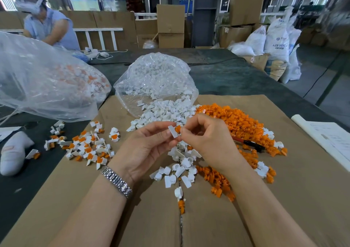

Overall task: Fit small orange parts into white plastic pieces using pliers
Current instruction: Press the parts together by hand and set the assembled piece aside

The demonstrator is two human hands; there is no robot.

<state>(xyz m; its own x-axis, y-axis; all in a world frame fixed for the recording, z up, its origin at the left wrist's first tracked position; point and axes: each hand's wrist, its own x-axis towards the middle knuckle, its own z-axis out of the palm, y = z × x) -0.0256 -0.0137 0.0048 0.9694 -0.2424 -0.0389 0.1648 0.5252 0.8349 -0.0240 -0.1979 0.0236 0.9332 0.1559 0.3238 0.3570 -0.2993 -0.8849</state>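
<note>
My left hand (145, 148) pinches a white plastic piece (172, 131) above the cardboard. My right hand (206, 137) pinches a small orange part (178, 128) against that white piece. Both hands meet over a scatter of loose white pieces (181, 163). A heap of orange parts (238, 121) lies to the right. Pliers (250, 143) with red and black handles lie at that heap's near edge, untouched. Fitted white-and-orange pieces (87, 146) are spread out on the left.
An open clear bag of white pieces (157, 80) sits behind my hands. A large clear bag (41, 80) with fitted pieces fills the left. Brown cardboard (295, 199) covers the dark table. Papers (329, 139) lie at the right edge. Another person (45, 23) sits at the far left.
</note>
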